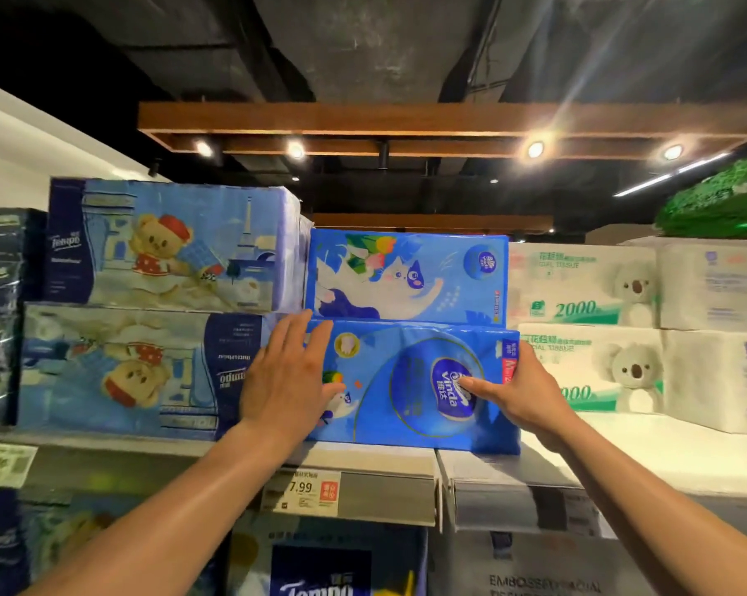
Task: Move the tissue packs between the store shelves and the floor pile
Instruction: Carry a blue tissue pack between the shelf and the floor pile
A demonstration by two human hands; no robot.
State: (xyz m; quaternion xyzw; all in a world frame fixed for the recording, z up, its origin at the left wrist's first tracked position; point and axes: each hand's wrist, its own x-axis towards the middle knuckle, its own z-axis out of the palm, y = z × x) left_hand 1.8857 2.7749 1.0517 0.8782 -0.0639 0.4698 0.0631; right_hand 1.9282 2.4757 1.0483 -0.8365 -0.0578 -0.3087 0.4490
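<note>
Two blue tissue packs sit stacked on the top shelf (363, 460), seen from the head camera. The lower blue pack (406, 406) lies at the shelf's front lip, with the upper blue pack (406, 277) resting on it, set slightly back. The left hand (286, 376) lies flat on the lower pack's left front, fingers straight and loosely spread, beside the bear-print packs (118, 367) that close off that side. The right hand (524, 391) grips the pack's right edge, thumb stretched across the front, fingers tucked into the narrow gap before the koala packs (586, 367). Above the stack is open room up to the ceiling.
</note>
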